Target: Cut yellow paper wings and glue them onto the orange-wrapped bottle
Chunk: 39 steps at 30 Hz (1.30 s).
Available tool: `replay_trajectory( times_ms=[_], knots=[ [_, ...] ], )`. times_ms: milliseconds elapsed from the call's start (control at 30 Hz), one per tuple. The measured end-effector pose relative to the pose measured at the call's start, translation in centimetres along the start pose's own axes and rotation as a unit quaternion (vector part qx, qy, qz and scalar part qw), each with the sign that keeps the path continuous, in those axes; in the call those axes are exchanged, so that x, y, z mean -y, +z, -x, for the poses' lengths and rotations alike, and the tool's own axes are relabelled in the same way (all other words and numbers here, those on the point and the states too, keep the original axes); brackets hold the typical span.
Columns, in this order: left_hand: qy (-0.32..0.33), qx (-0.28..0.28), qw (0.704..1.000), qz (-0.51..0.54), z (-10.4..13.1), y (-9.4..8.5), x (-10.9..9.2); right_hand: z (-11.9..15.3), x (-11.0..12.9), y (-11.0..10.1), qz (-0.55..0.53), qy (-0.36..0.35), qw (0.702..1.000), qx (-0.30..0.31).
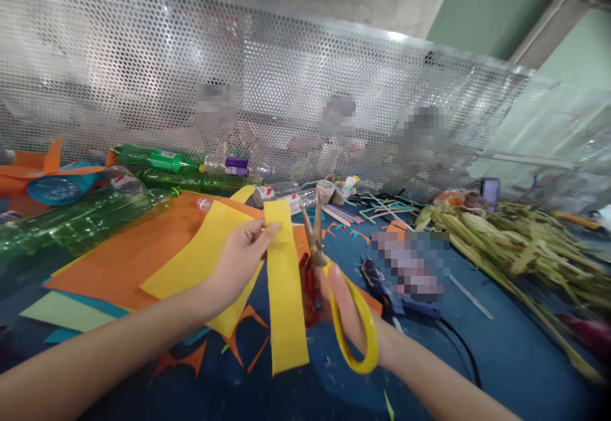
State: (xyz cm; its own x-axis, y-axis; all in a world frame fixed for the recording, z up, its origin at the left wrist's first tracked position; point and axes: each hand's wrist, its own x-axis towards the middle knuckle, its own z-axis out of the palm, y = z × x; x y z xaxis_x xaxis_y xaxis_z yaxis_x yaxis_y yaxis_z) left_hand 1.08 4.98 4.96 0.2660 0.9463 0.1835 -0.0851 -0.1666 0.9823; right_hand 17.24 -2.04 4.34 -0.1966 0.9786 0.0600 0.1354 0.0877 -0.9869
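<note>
Between the thumb and fingers of my left hand hangs a long yellow paper strip, pinched near its top. My right hand grips yellow-handled scissors, the thumb through one loop. Their blades point up and are parted a little, just right of the strip and not touching its face. A larger yellow sheet lies behind my left hand, over an orange sheet. Orange paper scraps are strewn on the blue table below.
Green plastic bottles lie at the left, with clear bottles along a perforated metal screen. A hot glue gun with a black cord is right of my hand. Drinking straws and dried husks spread across the right side.
</note>
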Motion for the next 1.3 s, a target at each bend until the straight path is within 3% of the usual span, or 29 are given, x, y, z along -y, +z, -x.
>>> replay_trajectory(
  times_ms=[100,200,267,400,700,800,1100,1200,1300],
  knots=[
    [-0.037,-0.002,0.996,0.076,-0.4,-0.2,0.2,-0.9,0.5,0.3,-0.112,0.079,0.990,0.025],
    [-0.084,0.023,0.991,0.106,-0.3,0.1,0.3,-1.5,0.2,0.0,-0.310,0.158,0.937,0.043],
    [-0.103,0.047,0.987,0.118,0.0,0.4,0.3,-1.6,-0.2,-0.4,-0.380,0.168,0.908,0.050],
    [-0.138,0.104,0.976,0.130,0.5,0.9,0.3,-1.7,-1.1,-0.9,-0.437,0.158,0.884,0.046],
    [-0.164,0.248,0.949,0.103,2.4,2.0,0.2,-1.5,-1.4,-0.3,-0.396,0.150,0.905,0.047],
    [-0.167,0.273,0.942,0.106,3.0,2.4,-0.1,-1.4,-1.7,-0.2,-0.370,0.152,0.916,0.038],
    [-0.267,0.283,0.910,0.142,4.2,2.6,-0.4,-1.6,-2.4,-0.3,-0.330,0.178,0.927,0.001],
    [-0.252,0.276,0.925,0.071,4.1,2.4,-0.6,-1.7,-2.3,0.0,-0.330,0.156,0.930,-0.051],
    [-0.188,0.214,0.958,0.015,3.3,2.2,-0.5,-1.9,-2.2,0.1,-0.326,0.095,0.936,-0.095]
  ],
)
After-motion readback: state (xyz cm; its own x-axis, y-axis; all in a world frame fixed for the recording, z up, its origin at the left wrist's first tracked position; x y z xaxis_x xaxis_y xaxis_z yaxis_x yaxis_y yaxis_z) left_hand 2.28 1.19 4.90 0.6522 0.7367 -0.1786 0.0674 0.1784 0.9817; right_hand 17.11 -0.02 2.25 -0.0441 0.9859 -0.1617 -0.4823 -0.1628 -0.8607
